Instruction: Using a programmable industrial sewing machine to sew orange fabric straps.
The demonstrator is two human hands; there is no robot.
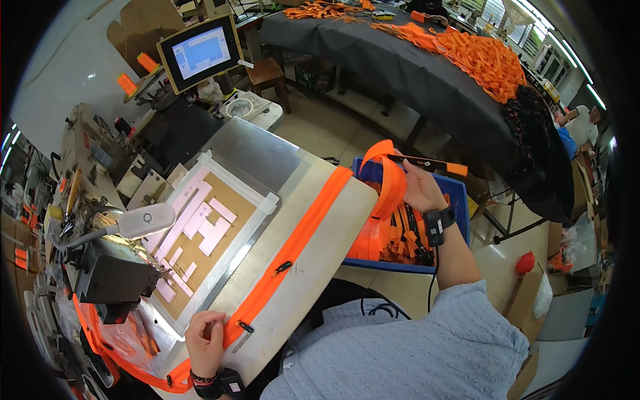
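Note:
A long orange zipper [303, 240] with black sliders runs diagonally along the near edge of the metal worktable. Beside its lower part my left hand [205, 340] rests with curled fingers; whether something is inside them is hidden. Off the table's far right corner my right hand [421, 190] is closed on a short black strap [427, 163] with an orange end. An orange band [393, 183] loops up against these fingers and hangs over the blue bin [400, 268]. Many orange and black straps [408, 233] lie in that bin.
On the worktable sits a white-framed template [223, 213] with pink pieces. A sewing machine with a lamp [147, 221] stands left, a control screen [201, 51] behind. A dark-covered table [373, 60] bears an orange heap [480, 60]. Orange zipper tape [143, 377] trails off the lower left.

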